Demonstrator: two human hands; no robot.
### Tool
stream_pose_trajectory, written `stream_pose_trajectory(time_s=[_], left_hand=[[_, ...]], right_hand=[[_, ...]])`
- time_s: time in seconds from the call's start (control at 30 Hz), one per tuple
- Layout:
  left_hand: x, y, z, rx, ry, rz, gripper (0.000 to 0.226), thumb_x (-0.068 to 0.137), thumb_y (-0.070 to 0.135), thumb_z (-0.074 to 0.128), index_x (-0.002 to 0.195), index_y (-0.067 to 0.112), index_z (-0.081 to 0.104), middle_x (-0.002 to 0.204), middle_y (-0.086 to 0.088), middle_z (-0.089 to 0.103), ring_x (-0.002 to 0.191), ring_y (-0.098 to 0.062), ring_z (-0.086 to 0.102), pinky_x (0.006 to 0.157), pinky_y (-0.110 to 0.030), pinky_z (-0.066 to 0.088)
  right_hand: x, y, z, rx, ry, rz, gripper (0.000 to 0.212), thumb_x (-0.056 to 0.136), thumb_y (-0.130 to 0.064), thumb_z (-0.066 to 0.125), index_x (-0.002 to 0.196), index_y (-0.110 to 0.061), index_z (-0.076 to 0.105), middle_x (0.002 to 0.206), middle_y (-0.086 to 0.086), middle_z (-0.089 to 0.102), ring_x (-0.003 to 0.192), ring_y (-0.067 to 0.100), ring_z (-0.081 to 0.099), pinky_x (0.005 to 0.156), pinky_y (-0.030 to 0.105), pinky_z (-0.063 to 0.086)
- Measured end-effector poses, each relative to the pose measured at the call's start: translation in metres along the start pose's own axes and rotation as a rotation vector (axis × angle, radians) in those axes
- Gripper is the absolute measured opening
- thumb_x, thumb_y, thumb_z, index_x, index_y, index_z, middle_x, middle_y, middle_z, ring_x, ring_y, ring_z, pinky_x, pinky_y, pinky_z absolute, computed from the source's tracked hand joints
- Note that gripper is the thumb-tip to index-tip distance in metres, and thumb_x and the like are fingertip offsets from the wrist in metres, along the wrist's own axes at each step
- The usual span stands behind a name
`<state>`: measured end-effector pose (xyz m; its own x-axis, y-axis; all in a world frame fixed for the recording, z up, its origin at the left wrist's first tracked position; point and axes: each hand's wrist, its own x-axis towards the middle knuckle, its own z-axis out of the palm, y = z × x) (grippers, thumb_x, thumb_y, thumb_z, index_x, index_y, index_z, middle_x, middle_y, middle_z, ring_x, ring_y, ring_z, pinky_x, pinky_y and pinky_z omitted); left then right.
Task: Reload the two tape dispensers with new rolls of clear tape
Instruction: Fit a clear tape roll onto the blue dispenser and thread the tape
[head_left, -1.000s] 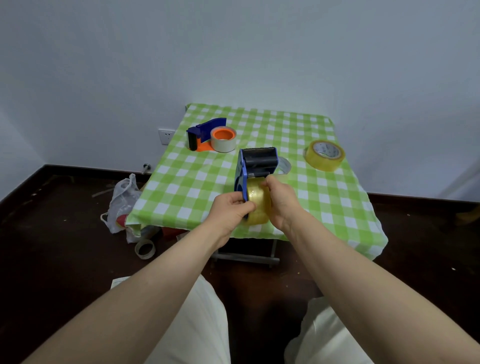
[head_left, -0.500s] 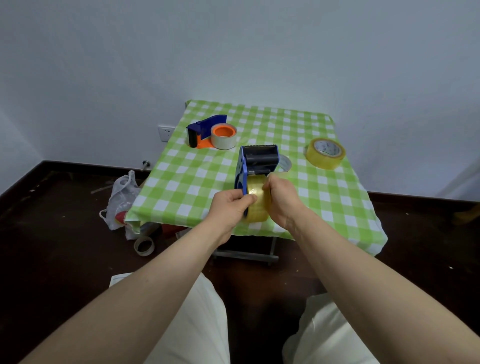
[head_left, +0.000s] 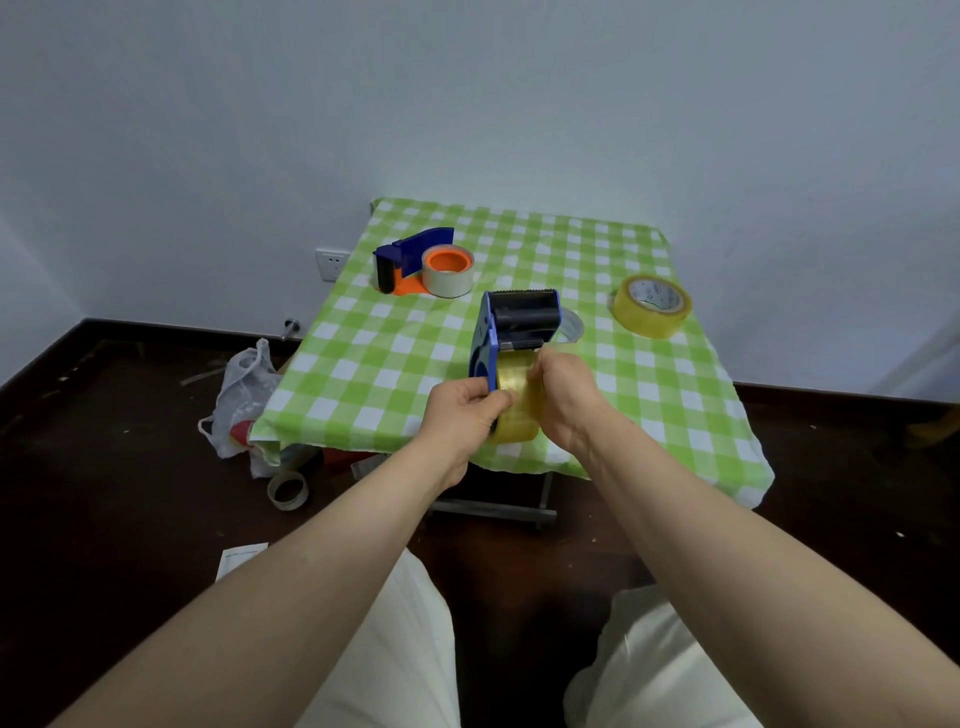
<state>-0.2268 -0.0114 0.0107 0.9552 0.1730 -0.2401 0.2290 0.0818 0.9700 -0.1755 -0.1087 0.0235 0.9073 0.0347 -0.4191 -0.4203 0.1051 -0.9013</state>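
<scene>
Barely anything moved — left hand (head_left: 462, 415) still pinched the blue dispenser (head_left: 485, 343), right hand (head_left: 569, 400) fingers (head_left: 543, 364) curled on the tape roll (head_left: 519, 402) between them, roller (head_left: 524, 312) just beyond those fingertips — roll axis hand to hand.

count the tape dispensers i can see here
2. One dispenser is gripped in the left hand above the near edge of the table, the right hand on its roll; the second dispenser lies at the table's far left. None looks hidden.

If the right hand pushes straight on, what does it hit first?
The right hand grips the yellowish clear tape roll in the blue plastic dispenser; likely that first, though depth is unclear.
</scene>
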Motion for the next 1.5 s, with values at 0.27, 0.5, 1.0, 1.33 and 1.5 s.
stream_pose_trajectory(time_s=[0.27, 0.5, 1.0, 1.33, 1.5], left_hand=[[0.001, 0.003, -0.002, -0.06, -0.022, 0.011, 0.009, 0.085, 0.006, 0.065, 0.083, 0.012, 0.07, 0.081, -0.002, 0.069, 0.077, -0.016, 0.065, 0.072, -0.021, 0.053], [0.001, 0.001, 0.0, -0.055, 0.016, -0.016, 0.004, 0.084, 0.009, 0.068, 0.085, 0.012, 0.07, 0.087, -0.006, 0.069, 0.092, -0.023, 0.064, 0.093, -0.035, 0.05], [0.006, 0.006, -0.004, -0.031, -0.117, 0.027, 0.028, 0.079, -0.012, 0.054, 0.085, 0.009, 0.07, 0.084, -0.011, 0.071, 0.079, -0.021, 0.066, 0.079, -0.033, 0.055], [0.015, 0.007, -0.011, -0.146, 0.056, -0.06, 0.007, 0.085, 0.01, 0.063, 0.08, 0.01, 0.067, 0.095, -0.014, 0.068, 0.109, -0.036, 0.061, 0.104, -0.048, 0.043], [0.017, 0.009, -0.01, -0.176, 0.115, -0.098, 0.019, 0.083, 0.02, 0.065, 0.095, 0.006, 0.07, 0.106, -0.018, 0.07, 0.108, -0.033, 0.063, 0.103, -0.048, 0.044]], right_hand=[[-0.004, 0.006, -0.007, 0.15, -0.123, -0.004, 0.048, 0.051, 0.0, 0.039, 0.096, -0.001, 0.056, 0.086, 0.019, 0.055, 0.078, 0.035, 0.056, 0.068, 0.04, 0.052], [-0.011, -0.003, -0.002, 0.016, -0.019, -0.001, 0.016, 0.079, -0.009, 0.042, 0.063, -0.012, 0.045, 0.062, 0.003, 0.043, 0.058, 0.022, 0.045, 0.057, 0.032, 0.042], [-0.009, -0.013, 0.0, 0.007, -0.062, -0.032, 0.019, 0.089, -0.011, 0.056, 0.103, -0.001, 0.064, 0.083, 0.012, 0.067, 0.072, 0.028, 0.064, 0.065, 0.037, 0.055], [-0.004, -0.005, -0.001, 0.095, -0.266, -0.015, 0.018, 0.093, -0.012, 0.043, 0.094, -0.005, 0.06, 0.095, 0.015, 0.061, 0.079, 0.024, 0.061, 0.069, 0.033, 0.051], [-0.008, 0.008, -0.01, 0.08, -0.454, -0.137, 0.038, 0.091, 0.008, 0.039, 0.127, 0.001, 0.05, 0.106, 0.01, 0.065, 0.093, 0.018, 0.064, 0.072, 0.023, 0.053]])
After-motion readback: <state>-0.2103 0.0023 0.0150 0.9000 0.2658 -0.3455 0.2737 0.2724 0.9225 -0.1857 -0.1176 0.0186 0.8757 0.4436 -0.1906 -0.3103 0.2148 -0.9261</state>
